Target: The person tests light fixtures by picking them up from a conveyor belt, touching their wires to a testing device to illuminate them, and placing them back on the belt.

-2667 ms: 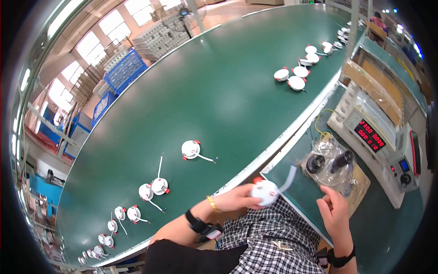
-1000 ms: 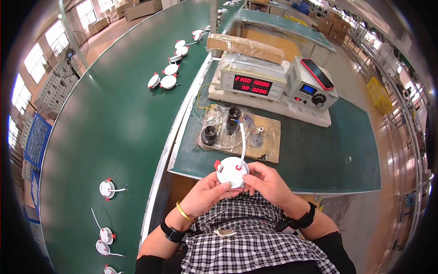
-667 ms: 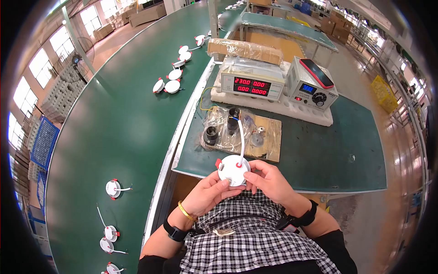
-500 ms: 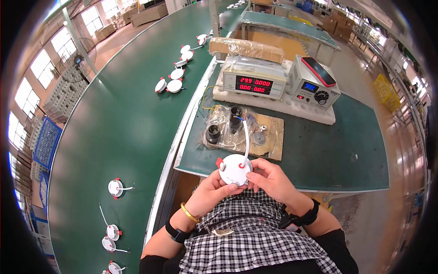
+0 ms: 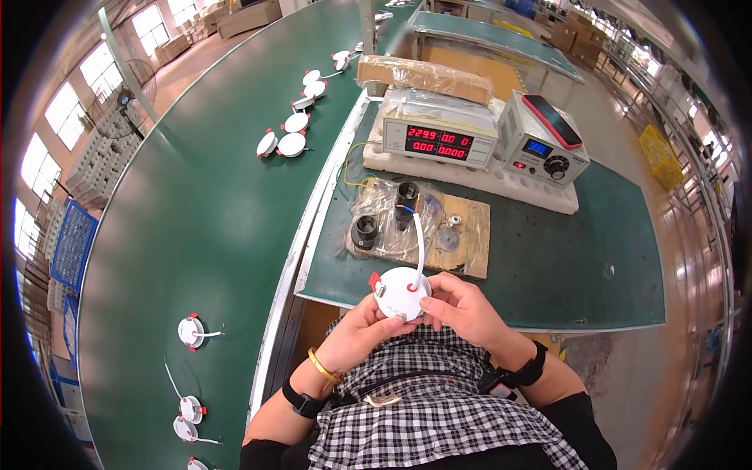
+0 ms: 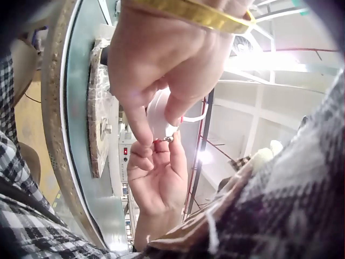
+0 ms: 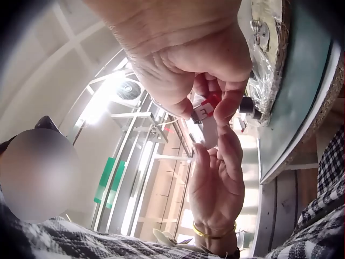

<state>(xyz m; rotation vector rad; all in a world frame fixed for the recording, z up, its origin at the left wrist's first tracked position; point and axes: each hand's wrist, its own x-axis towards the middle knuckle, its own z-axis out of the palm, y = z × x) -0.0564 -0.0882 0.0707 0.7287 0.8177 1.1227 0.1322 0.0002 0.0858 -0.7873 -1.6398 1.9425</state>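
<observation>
Both hands hold a round white downlight (image 5: 401, 296) in front of the apron, its back face up. The left hand (image 5: 354, 333) grips its lower left rim, thumb on top. At the lower right rim, the right hand (image 5: 468, 313) pinches it; a red-sleeved spring clip (image 7: 210, 102) shows between those fingers in the right wrist view. Another red clip (image 5: 374, 280) sticks out at upper left. A white cable (image 5: 420, 247) rises from the red grommet, and its bare wire end overlaps the rear black socket (image 5: 406, 195) in the head view.
A wooden board (image 5: 468, 254) wrapped in plastic carries two black sockets. Behind it stand a power meter (image 5: 439, 139) with red digits and a grey regulator box (image 5: 542, 145) on white foam. Several downlights lie on the green conveyor (image 5: 227, 227) at left.
Earlier the left hand alone held the downlight, with the right hand free over the bench. Both hands now hold it. The head view has turned right; over the last second the hands barely move.
</observation>
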